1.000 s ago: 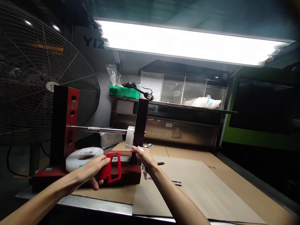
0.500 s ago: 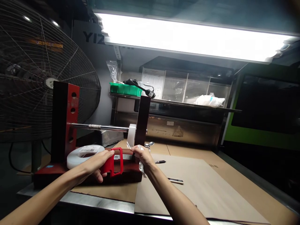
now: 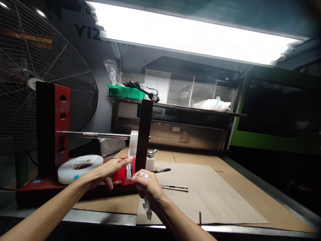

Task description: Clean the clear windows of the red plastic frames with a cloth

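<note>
My left hand [image 3: 109, 170] is closed on a red plastic frame [image 3: 120, 174], thumb along its top edge. Down from the narrow white film roll [image 3: 133, 142] on the metal rod runs a thin film strip [image 3: 129, 170], passing over the frame's opening. At the frame's lower right corner, my right hand [image 3: 150, 185] pinches the strip's lower end. A crumpled white wipe [image 3: 147, 209] is also tucked in that hand and hangs below it. The rod [image 3: 110, 136] spans a dark red stand. Beside my left forearm lies a larger roll of translucent film [image 3: 67, 172] with a label.
The stand's right upright [image 3: 144, 130] rises just behind my hands. A white pump bottle [image 3: 149, 161], a pen [image 3: 162, 170] and a knife-like tool [image 3: 175, 188] are on the cardboard [image 3: 200, 197]. A big fan [image 3: 50, 67] stands left; a green tray [image 3: 122, 92] sits on the shelf.
My right hand has moved down from beside the upright to the red frame's lower corner, drawing the film strip down across it. The camera view has shifted right.
</note>
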Available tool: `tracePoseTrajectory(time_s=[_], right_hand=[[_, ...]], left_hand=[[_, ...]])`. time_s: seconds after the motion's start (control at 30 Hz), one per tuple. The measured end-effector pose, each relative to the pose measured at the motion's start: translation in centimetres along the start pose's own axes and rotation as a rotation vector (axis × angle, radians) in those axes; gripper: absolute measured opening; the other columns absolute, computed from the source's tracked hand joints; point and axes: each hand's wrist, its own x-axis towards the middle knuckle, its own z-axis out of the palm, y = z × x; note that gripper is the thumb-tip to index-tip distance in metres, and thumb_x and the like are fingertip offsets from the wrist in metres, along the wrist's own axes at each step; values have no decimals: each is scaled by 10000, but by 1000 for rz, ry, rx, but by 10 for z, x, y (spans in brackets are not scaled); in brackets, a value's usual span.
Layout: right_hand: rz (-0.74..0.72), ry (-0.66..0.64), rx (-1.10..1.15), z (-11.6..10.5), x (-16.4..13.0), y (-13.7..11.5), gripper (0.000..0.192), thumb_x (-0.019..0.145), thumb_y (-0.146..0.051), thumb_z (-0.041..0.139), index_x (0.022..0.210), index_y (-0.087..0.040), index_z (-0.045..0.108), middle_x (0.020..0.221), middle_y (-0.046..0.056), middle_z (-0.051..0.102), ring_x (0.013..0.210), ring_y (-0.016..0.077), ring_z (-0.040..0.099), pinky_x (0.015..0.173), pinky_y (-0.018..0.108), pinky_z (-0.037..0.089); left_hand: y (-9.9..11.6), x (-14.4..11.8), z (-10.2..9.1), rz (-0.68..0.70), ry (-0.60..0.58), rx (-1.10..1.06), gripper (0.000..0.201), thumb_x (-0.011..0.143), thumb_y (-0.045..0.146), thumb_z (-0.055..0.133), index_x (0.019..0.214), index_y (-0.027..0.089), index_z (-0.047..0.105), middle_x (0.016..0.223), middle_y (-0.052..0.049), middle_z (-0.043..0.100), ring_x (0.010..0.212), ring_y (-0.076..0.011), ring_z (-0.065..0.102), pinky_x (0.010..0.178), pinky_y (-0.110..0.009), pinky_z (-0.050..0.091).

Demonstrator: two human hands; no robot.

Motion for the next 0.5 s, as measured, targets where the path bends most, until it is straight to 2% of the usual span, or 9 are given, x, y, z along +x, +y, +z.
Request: tracePoseTrajectory(time_s=[0.17, 0.33, 0.5], right_hand=[[50, 38, 69, -6, -4, 2, 90, 565, -221, 627, 589, -183, 548, 402, -84, 398, 348, 45, 270, 315, 178, 169], [71, 60, 73, -6, -6, 2, 88, 566, -185, 633, 576, -177, 546, 399, -84, 406, 350, 39, 271, 322, 174, 158], [81, 51, 54, -6, -6, 2, 102, 560, -189, 631, 561, -180, 529, 399, -90, 401, 354, 35, 267, 331, 173, 170]], left_hand=[[0, 5, 4, 11, -45, 16, 700, 640, 730, 520, 994, 126, 544, 618, -56, 595, 458, -167, 525, 357, -236, 381], [2, 3, 3, 59, -66, 17, 779, 613, 724, 565, 1105, 126, 482, 711, -46, 601, 488, -141, 505, 381, -236, 402], [8, -2, 3, 89, -87, -6, 793, 595, 718, 588, 1127, 140, 483, 666, -11, 575, 489, -129, 479, 382, -218, 382]])
